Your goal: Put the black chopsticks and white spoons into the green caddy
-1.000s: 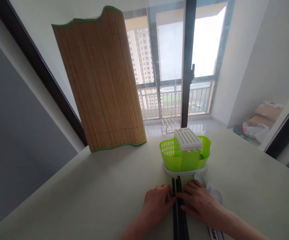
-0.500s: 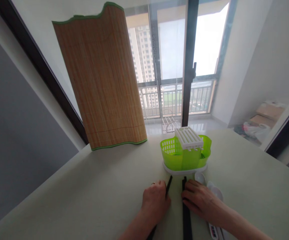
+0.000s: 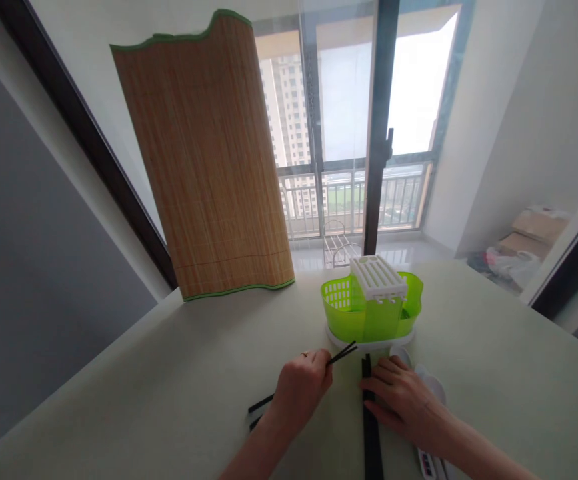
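Two thin black sticks (image 3: 343, 353) pass through my closed left hand (image 3: 303, 381), their thin tips crossing near the caddy's base and their thicker ends showing at the lower left. My right hand (image 3: 396, 393) rests with bent fingers against a bundle of black sticks (image 3: 371, 433) that lies lengthwise on the table; its fingertips touch the bundle's edge. Just beyond both hands stands a green caddy (image 3: 341, 323) with a white slotted top and a white base. White spoons (image 3: 435, 385) lie partly under my right forearm.
The pale table (image 3: 193, 373) spreads out on both sides. A bamboo mat (image 3: 209, 167) with green edging stands upright at the back left. Behind the table are a glass door (image 3: 343, 100) and, at the right, cardboard boxes (image 3: 539, 223) with plastic bags.
The sticks in my left hand have turned from nearly upright to a slant, and two tips now show. My left hand has shifted slightly left and up; my right hand has barely moved.
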`<state>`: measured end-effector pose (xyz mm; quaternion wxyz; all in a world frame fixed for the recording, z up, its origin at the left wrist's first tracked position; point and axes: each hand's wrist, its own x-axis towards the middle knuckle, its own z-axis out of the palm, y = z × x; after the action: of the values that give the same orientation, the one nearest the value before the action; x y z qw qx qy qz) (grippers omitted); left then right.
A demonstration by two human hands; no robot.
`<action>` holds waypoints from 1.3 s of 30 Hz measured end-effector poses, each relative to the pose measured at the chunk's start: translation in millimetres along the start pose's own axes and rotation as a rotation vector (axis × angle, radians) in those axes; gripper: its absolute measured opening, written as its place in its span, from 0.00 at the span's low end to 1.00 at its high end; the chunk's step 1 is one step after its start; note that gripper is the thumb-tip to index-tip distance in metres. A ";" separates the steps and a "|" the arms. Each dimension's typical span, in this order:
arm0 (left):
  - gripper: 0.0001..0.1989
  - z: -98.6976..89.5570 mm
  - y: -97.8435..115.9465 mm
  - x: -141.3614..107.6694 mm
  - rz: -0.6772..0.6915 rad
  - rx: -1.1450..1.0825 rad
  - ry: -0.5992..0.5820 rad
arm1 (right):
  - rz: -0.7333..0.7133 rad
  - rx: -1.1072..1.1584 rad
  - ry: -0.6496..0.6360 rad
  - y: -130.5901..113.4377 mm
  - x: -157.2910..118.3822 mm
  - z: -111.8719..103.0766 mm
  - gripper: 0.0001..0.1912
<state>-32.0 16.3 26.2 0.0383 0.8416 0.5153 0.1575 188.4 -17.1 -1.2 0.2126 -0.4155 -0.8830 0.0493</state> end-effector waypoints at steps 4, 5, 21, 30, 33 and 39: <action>0.07 -13.4 14.1 -13.6 0.215 -0.449 0.303 | 0.051 0.242 0.058 -9.2 -1.0 1.0 0.17; 0.07 -15.9 18.2 -17.5 0.235 -0.532 0.357 | 0.059 0.298 0.063 -12.9 -1.3 1.5 0.19; 0.16 -14.5 42.5 -30.5 0.475 -0.874 0.461 | -0.099 0.574 0.187 -40.4 5.4 6.0 0.05; 0.06 -17.5 37.4 -24.6 0.338 -1.094 0.287 | -0.109 0.467 0.162 -41.3 6.7 6.2 0.12; 0.04 -21.2 35.9 -22.5 0.333 -1.069 0.200 | -0.113 0.467 0.170 -40.3 8.3 8.3 0.13; 0.03 -45.8 24.3 -16.1 0.186 -0.902 0.329 | -0.053 0.282 0.139 -24.1 4.5 10.9 0.13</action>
<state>-31.9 -13.6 71.4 0.3028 0.7474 0.3174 0.4989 164.1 -28.4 -3.2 0.3306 -0.3607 -0.8611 0.1384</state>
